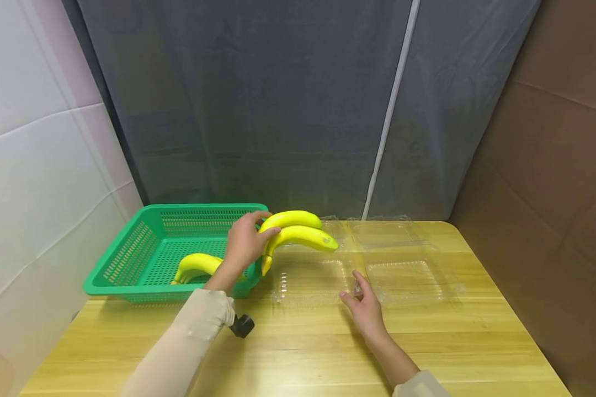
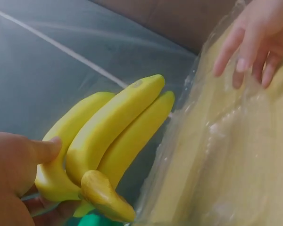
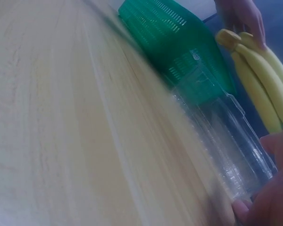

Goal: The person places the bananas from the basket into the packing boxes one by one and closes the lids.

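Observation:
My left hand point(image 1: 250, 237) grips a bunch of yellow bananas point(image 1: 298, 229) by the stem end, held in the air over the basket's right rim and the clear plastic clamshell box point(image 1: 310, 281). The left wrist view shows my thumb point(image 2: 45, 148) pressed on the bananas point(image 2: 113, 136) close up. My right hand point(image 1: 360, 300) lies on the table with straight fingers touching the front right corner of that box. In the right wrist view the box point(image 3: 226, 132) runs toward the bananas point(image 3: 266, 80).
A green plastic basket point(image 1: 129, 259) at the left holds a second banana bunch point(image 1: 198, 264). Another open clear clamshell box point(image 1: 402, 278) lies to the right. A grey curtain backs the wooden table point(image 1: 298, 353); a brown board stands to the right.

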`<state>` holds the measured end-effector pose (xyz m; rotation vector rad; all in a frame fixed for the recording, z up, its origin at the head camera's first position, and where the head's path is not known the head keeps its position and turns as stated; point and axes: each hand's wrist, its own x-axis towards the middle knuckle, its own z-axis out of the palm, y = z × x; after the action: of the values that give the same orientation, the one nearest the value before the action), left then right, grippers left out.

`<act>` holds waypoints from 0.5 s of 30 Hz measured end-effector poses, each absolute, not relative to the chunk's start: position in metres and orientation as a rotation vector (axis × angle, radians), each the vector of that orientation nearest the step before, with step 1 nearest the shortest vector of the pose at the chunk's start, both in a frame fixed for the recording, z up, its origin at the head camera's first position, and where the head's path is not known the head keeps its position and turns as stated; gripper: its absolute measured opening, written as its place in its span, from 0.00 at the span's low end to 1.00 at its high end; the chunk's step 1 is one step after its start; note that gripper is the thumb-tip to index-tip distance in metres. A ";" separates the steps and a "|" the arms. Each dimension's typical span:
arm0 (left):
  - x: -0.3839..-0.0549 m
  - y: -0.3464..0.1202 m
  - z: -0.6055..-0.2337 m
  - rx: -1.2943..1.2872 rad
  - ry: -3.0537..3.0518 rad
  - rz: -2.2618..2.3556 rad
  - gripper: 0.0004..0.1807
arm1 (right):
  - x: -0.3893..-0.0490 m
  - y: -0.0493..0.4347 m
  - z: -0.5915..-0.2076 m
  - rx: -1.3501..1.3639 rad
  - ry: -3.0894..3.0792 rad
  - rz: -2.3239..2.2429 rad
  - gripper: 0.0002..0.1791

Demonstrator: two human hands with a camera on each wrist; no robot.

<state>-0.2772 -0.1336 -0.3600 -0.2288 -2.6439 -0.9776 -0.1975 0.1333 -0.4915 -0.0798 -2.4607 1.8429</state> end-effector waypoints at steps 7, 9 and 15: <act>-0.275 -0.109 -0.374 -0.200 -2.660 -1.003 0.23 | -0.199 0.134 -0.493 -0.095 -2.458 1.837 0.37; -0.276 -0.104 -0.379 -0.208 -2.672 -0.975 0.23 | -0.199 0.134 -0.494 -0.102 -2.450 1.839 0.37; -0.281 -0.092 -0.394 -0.216 -2.710 -0.830 0.22 | -0.200 0.134 -0.494 -0.133 -2.432 1.837 0.37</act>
<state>-0.2813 -0.0920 -0.3941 -0.2159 -2.7096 -0.8301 -0.1998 0.1339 -0.4945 -0.1331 -2.4317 1.8367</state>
